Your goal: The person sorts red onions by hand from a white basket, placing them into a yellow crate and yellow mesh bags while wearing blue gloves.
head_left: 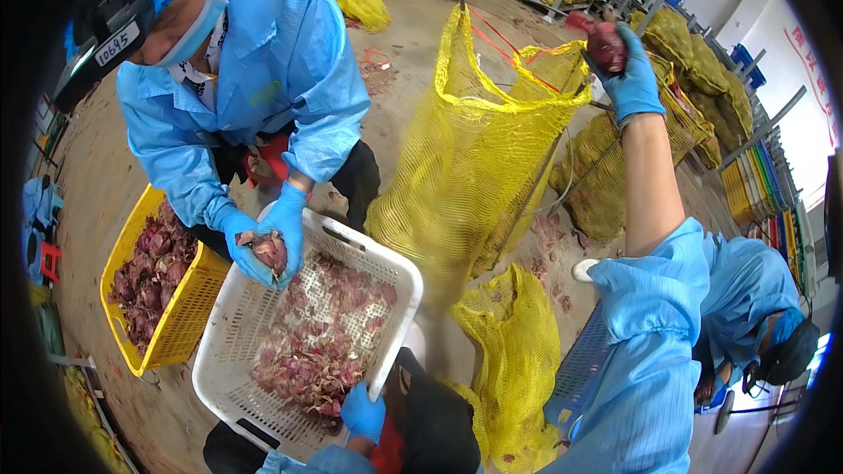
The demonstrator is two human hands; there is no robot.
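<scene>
My right hand (630, 79), in a blue glove, is raised at the upper right with its fingers wrapped round a red onion (606, 47). Below and left of it, a tall yellow mesh sack (479, 145) stands with its mouth held wide. At the bottom centre my left hand (362, 414), also gloved in blue, is closed on the near corner of a white plastic basket (408, 285); its fingertips are partly hidden. Loose purple onion skins (312, 377) cover much of the basket's floor. Across from me, a co-worker's gloved hands hold another onion (269, 251) over the basket.
A yellow crate (198, 307) full of red onions stands left of the white basket. A limp yellow mesh sack (518, 360) lies near my right arm, by a blue crate (580, 369). Filled sacks (606, 171) stand behind. Another person (755, 298) bends at the far right.
</scene>
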